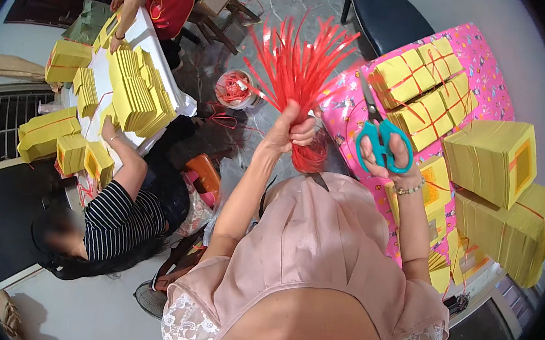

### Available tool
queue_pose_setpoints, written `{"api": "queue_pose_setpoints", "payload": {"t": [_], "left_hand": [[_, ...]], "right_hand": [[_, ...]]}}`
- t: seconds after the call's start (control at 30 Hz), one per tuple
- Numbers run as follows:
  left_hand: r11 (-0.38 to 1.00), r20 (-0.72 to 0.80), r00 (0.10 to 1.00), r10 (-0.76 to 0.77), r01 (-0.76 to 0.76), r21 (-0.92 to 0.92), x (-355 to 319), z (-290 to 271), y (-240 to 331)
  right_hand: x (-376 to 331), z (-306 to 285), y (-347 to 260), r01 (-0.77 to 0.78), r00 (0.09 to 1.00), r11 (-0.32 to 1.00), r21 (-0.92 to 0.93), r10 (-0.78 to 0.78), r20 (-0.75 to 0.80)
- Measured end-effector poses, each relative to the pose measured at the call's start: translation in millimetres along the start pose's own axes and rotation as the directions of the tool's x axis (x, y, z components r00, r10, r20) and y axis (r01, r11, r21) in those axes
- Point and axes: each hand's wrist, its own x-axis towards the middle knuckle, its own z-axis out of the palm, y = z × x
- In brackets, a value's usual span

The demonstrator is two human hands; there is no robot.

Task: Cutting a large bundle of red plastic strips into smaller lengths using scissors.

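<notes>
A thick bundle of red ribbon strips point(296, 65) is held upright in front of me, its loose ends fanning out at the top. My left hand point(289, 127) is closed around the bundle's middle, and the rest of it hangs rounded below the fist. To the right, scissors with teal handles point(385, 129) are in my right hand point(391, 160), with fingers through the loops. Their dark blades point up and away, apart from the ribbon. Beyond my right hand, yellow paper stacks point(417, 76) tied with red ribbon lie on a pink patterned table cover point(488, 75).
More yellow stacks point(491, 157) stand at the right. At left, two people, one in a striped top point(126, 222) and one in a red apron point(170, 5), handle yellow stacks on a white table point(169, 90). A bucket of red scraps point(235, 89) and a black chair point(389, 18) stand ahead.
</notes>
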Motion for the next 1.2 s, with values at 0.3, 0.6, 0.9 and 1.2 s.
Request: {"api": "queue_pose_setpoints", "payload": {"t": [0.3,0.6,0.9,1.2], "left_hand": [[0.99,-0.191,0.981,0.032,-0.005,0.141,1,0,30],[0.833,-0.354,0.835,0.421,-0.202,0.514,-9,34,117],[0.709,-0.222,0.791,0.57,-0.338,0.619,-26,77,197],[0.656,-0.281,0.643,0.712,-0.468,0.592,-30,108,236]], "right_hand": [[-9,-71,55,-0.384,0.853,0.632,-0.673,-0.037,-0.521],[-29,-165,130,-0.733,0.665,-0.205,-0.649,-0.42,-0.618],[-38,-185,142,-0.731,0.675,-0.273,-0.625,-0.426,-0.603],[-1,-142,102,-0.567,0.784,-0.216,-0.794,-0.436,-0.442]]}}
